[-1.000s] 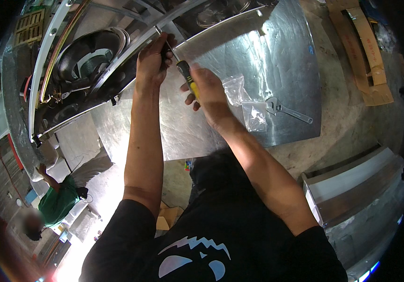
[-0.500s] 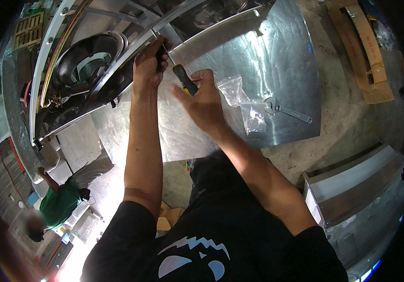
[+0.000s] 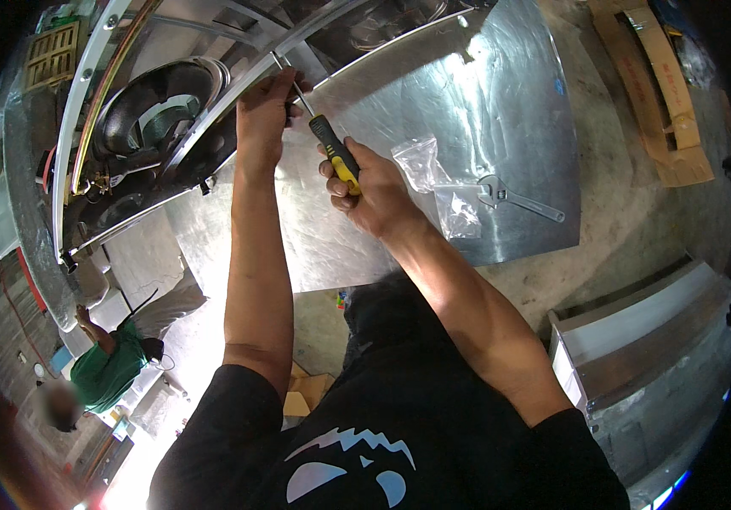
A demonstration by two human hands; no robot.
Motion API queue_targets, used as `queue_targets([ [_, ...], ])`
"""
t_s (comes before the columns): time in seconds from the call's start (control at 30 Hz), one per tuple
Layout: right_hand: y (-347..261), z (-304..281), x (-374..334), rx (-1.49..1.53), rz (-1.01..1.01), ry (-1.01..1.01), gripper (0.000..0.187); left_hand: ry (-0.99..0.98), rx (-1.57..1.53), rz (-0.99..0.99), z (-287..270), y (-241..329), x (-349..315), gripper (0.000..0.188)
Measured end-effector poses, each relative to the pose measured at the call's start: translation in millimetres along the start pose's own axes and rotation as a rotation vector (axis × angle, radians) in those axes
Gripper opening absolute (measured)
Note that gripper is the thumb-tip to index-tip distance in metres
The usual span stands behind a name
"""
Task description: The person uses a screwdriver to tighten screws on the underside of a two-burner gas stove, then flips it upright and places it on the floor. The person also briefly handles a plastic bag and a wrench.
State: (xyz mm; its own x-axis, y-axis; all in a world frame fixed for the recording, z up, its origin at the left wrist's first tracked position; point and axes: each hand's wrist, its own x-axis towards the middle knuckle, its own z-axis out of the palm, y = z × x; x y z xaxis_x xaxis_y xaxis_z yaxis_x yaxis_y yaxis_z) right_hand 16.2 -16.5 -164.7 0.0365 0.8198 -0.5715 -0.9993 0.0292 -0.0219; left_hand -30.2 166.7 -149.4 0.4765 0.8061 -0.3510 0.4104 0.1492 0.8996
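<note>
My right hand (image 3: 378, 191) is wrapped round the black and yellow handle of a screwdriver (image 3: 329, 140). Its thin metal shaft slants up and left to the rail of a metal frame (image 3: 205, 127). At that rail my left hand (image 3: 261, 119) has its fingers bent in beside the shaft's upper part; what they pinch is hidden. Under both hands lies a shiny sheet-metal surface (image 3: 340, 246). To the right of my right hand, clear plastic bags (image 3: 420, 161) rest on it, with an adjustable wrench (image 3: 523, 202) next to them.
Left of my left hand, the frame holds a round black burner ring (image 3: 161, 106) and a hose (image 3: 97, 102). Flattened cardboard (image 3: 659, 102) lies on the floor at the far right. A long metal-sided box (image 3: 637, 331) stands lower right. A person in green (image 3: 110, 370) is at lower left.
My right hand has closed round the screwdriver handle from a looser, spread hold. My left hand has shifted slightly at the rail. The person in green has moved an arm.
</note>
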Motion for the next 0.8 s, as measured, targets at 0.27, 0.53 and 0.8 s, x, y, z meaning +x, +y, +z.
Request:
queue_targets([
  [0.27,10.7,4.3,5.4,-0.948,-0.533,0.191,0.031,0.469,0.964,0.521,-10.5,26.1,-5.5,0.035],
  [0.53,-6.1,1.8,13.5,-0.372,-0.119,0.194,0.026,0.325,1.054,0.383,-16.7,32.3,2.9,0.039],
  [0.8,5.9,8.6,10.5,-0.853,-0.501,0.191,0.031,0.28,1.019,0.376,-22.8,32.6,8.6,0.038],
])
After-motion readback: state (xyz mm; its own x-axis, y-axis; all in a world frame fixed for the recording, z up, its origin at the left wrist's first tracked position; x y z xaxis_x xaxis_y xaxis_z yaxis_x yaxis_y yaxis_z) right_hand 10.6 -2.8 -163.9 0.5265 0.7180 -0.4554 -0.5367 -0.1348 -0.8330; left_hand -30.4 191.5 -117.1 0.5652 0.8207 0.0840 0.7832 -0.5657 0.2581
